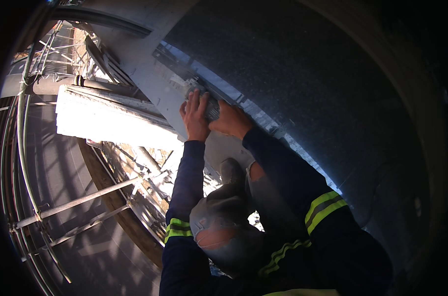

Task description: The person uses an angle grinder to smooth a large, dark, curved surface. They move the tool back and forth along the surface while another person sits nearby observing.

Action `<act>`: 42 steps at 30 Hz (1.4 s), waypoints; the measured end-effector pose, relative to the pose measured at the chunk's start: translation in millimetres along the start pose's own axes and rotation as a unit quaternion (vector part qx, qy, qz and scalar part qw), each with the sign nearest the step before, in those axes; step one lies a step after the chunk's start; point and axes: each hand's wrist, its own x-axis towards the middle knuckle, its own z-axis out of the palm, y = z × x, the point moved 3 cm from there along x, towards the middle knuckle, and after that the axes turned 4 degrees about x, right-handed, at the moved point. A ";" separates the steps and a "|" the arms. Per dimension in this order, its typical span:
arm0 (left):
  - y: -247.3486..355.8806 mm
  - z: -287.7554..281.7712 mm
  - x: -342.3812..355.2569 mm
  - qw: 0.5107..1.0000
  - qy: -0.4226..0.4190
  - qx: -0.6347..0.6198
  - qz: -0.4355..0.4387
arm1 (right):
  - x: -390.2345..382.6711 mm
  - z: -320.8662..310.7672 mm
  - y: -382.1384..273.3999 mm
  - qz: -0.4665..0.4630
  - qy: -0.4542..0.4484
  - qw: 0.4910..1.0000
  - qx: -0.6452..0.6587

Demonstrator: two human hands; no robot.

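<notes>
Both of my hands are together on a small grey object with a ridged side; its kind I cannot make out. My left hand lies over its near left side, with the fingers curled toward its far end. From the right, my right hand grips it, the thumb side against it and most fingers hidden. Just beyond the fingers is a pale, crusted patch on the grey ledge. Along the ledge's right side runs a narrow light-blue strip, bordering a large dark panel.
My bent knee and shoe are below the hands. To the left are stacked, brightly lit white boards, a thick horizontal pipe and scaffold poles. A curved brown timber edge borders dark sheeting.
</notes>
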 end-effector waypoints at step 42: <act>29.8 -11.0 -14.8 1.000 0.002 0.023 0.018 | -28.1 -3.9 22.7 0.002 -0.006 1.000 -0.013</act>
